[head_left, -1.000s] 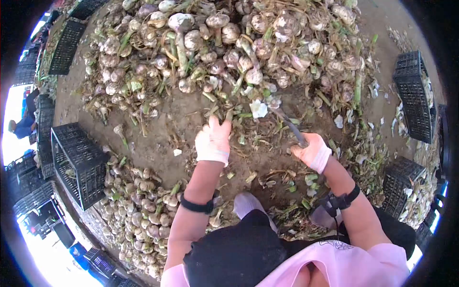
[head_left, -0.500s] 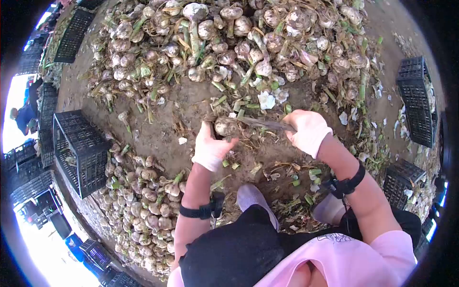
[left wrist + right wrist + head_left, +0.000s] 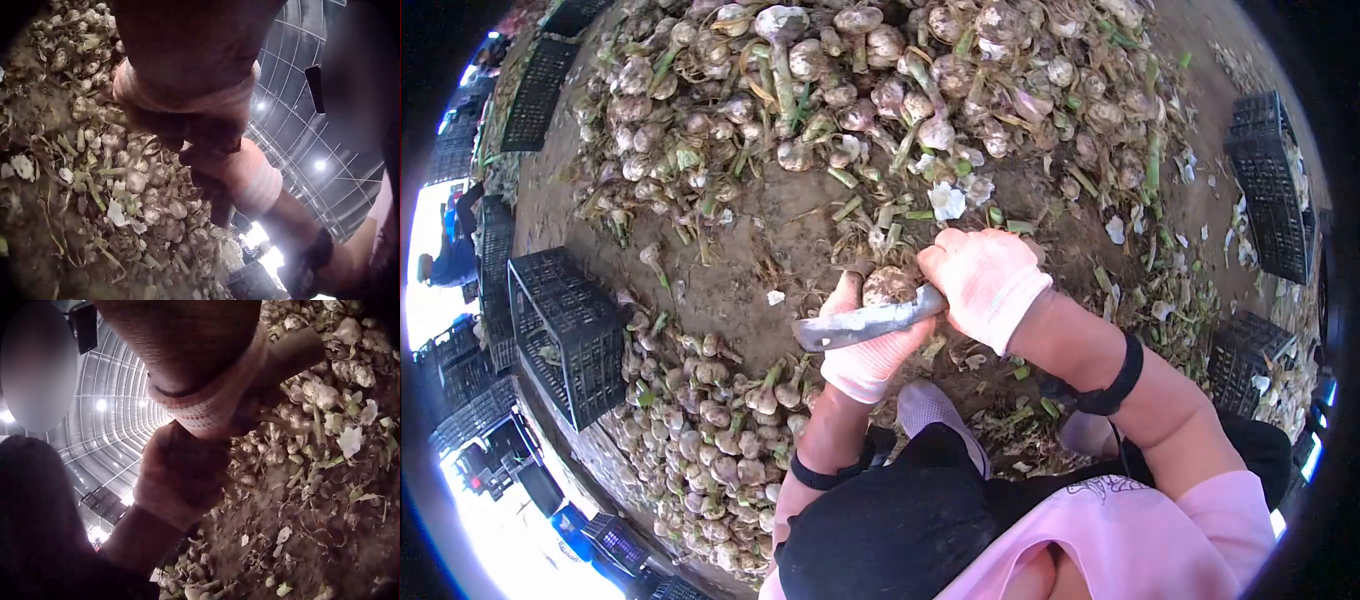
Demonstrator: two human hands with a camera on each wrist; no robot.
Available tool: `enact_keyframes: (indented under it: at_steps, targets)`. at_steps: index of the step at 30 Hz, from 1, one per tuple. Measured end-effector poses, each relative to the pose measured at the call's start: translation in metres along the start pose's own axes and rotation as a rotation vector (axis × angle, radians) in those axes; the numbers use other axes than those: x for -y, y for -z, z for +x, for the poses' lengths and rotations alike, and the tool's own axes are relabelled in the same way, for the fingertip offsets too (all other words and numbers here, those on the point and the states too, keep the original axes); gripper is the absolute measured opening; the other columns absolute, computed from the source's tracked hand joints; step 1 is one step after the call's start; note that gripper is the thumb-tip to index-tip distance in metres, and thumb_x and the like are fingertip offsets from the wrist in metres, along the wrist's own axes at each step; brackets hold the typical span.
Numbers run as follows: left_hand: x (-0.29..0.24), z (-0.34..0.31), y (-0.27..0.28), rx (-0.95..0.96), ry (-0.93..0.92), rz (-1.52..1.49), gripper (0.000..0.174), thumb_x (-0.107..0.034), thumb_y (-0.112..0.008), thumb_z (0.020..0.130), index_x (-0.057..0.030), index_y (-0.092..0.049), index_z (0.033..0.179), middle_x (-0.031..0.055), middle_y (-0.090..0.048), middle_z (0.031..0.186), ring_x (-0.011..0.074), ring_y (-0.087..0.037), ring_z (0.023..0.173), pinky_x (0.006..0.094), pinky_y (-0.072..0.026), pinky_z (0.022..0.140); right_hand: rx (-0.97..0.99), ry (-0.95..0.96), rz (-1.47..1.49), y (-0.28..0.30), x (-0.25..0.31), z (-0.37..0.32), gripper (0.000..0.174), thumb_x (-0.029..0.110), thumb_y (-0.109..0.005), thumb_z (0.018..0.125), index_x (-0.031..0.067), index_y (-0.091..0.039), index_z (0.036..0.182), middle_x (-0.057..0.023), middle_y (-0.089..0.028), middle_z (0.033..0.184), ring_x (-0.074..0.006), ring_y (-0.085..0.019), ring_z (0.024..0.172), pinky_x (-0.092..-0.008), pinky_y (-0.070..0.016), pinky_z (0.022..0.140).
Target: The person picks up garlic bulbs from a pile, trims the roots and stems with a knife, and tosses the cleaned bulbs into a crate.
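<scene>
Head view, starting from the left: beyond the black crate (image 3: 565, 335) and the pile of trimmed bulbs (image 3: 710, 430), we see the gloved left hand (image 3: 868, 352) curled round a garlic bulb (image 3: 889, 286), held above the middle of the dirt floor (image 3: 730, 262). The knife (image 3: 855, 325) lies across that glove's fingers, so we judge that a slip or an overly hard pull could cut them. The right hand (image 3: 988, 280) grips the handle. The bulb looks round, pale and smeared with brown soil.
</scene>
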State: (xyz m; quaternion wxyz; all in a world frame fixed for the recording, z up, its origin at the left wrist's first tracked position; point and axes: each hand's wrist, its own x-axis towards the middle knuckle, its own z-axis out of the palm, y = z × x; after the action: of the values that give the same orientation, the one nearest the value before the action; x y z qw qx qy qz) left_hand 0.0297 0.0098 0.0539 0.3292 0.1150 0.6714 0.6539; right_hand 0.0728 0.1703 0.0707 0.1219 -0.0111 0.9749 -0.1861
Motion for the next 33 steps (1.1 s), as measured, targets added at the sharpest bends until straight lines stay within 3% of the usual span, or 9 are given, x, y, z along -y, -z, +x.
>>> enact_keyframes:
  at_steps: [3,4,6,10,13,17,24,30,33]
  targets:
    - [0.001,0.001,0.003,-0.012,0.099,0.207,0.060,-0.019,-0.080,0.059,-0.0020,-0.053,0.110,0.0073,-0.065,0.091,0.0122,-0.062,0.083,0.0272,-0.0516,0.077,0.117,-0.051,0.051,-0.001,-0.007,0.000,0.017,0.015,-0.053,0.081,0.0073,-0.064,0.091,-0.0114,-0.064,0.094,-0.0275,-0.065,0.088,-0.0384,-0.0511,0.077]
    - [-0.007,0.000,0.001,0.001,0.165,0.462,0.060,-0.019,-0.080,0.058,-0.0013,-0.053,0.109,0.0066,-0.065,0.088,0.0110,-0.062,0.080,0.0264,-0.0513,0.076,0.549,-0.404,0.084,0.022,-0.008,0.018,0.019,0.012,-0.054,0.081,0.0050,-0.067,0.094,-0.0148,-0.066,0.101,-0.0314,-0.064,0.096,-0.0419,-0.0513,0.081]
    - [-0.011,-0.011,-0.007,0.107,0.031,0.451,0.063,-0.023,-0.081,0.053,-0.0005,-0.055,0.106,0.0070,-0.064,0.082,0.0106,-0.061,0.078,0.0261,-0.0511,0.075,0.600,-0.510,-0.038,-0.027,-0.086,0.023,0.021,0.014,-0.055,0.081,0.0051,-0.067,0.096,-0.0188,-0.065,0.101,-0.0314,-0.063,0.096,-0.0422,-0.0514,0.081]
    - [-0.005,0.006,0.013,0.100,-0.136,0.620,0.065,-0.018,-0.081,0.060,0.0017,-0.050,0.113,0.0085,-0.063,0.093,0.0099,-0.059,0.085,0.0287,-0.0499,0.079,-0.009,-0.506,0.248,-0.014,-0.103,-0.023,0.025,0.018,-0.055,0.081,0.0045,-0.065,0.099,-0.0188,-0.066,0.092,-0.0344,-0.064,0.082,-0.0402,-0.0521,0.078]
    - [0.007,0.004,0.014,0.185,0.114,-0.096,0.077,-0.016,-0.086,0.053,0.0012,-0.049,0.118,0.0102,-0.057,0.111,0.0123,-0.054,0.100,0.0271,-0.0441,0.089,0.199,-0.426,0.387,-0.021,-0.095,-0.027,0.028,0.020,-0.058,0.077,0.0046,-0.065,0.100,-0.0199,-0.065,0.089,-0.0341,-0.064,0.080,-0.0391,-0.0522,0.077]
    - [-0.005,0.011,-0.003,0.378,-0.345,1.128,0.048,-0.012,-0.063,0.062,-0.0109,-0.059,0.110,0.0104,-0.058,0.109,0.0330,-0.057,0.089,0.0419,-0.0491,0.077,0.194,-0.237,0.343,-0.015,-0.067,-0.027,0.029,0.024,-0.055,0.077,0.0065,-0.066,0.097,-0.0197,-0.065,0.089,-0.0355,-0.062,0.088,-0.0420,-0.0486,0.083]
    - [-0.005,0.011,-0.011,0.481,-0.715,1.269,0.030,-0.013,-0.057,0.070,-0.0124,-0.060,0.099,0.0057,-0.056,0.094,0.0271,-0.055,0.076,0.0390,-0.0454,0.065,0.284,-0.193,0.288,-0.003,-0.053,-0.001,0.027,0.021,-0.053,0.077,0.0038,-0.065,0.094,-0.0208,-0.064,0.088,-0.0356,-0.062,0.088,-0.0434,-0.0484,0.082]
    - [-0.009,-0.018,0.040,0.329,-0.464,1.352,0.028,-0.012,-0.054,0.073,-0.0142,-0.060,0.099,0.0045,-0.058,0.096,0.0277,-0.058,0.080,0.0375,-0.0481,0.068,0.284,-0.594,0.159,-0.034,-0.114,-0.053,0.034,0.022,-0.058,0.077,0.0011,-0.064,0.103,-0.0239,-0.062,0.101,-0.0353,-0.059,0.099,-0.0394,-0.0450,0.091]
    - [-0.041,-0.035,0.107,0.075,0.627,1.544,0.034,-0.021,-0.062,0.076,-0.0137,-0.059,0.108,0.0070,-0.060,0.107,0.0265,-0.060,0.095,0.0368,-0.0492,0.080,0.085,-0.447,0.360,-0.049,-0.110,-0.039,0.033,0.019,-0.063,0.075,0.0015,-0.065,0.103,-0.0215,-0.065,0.095,-0.0341,-0.063,0.090,-0.0348,-0.0494,0.084]
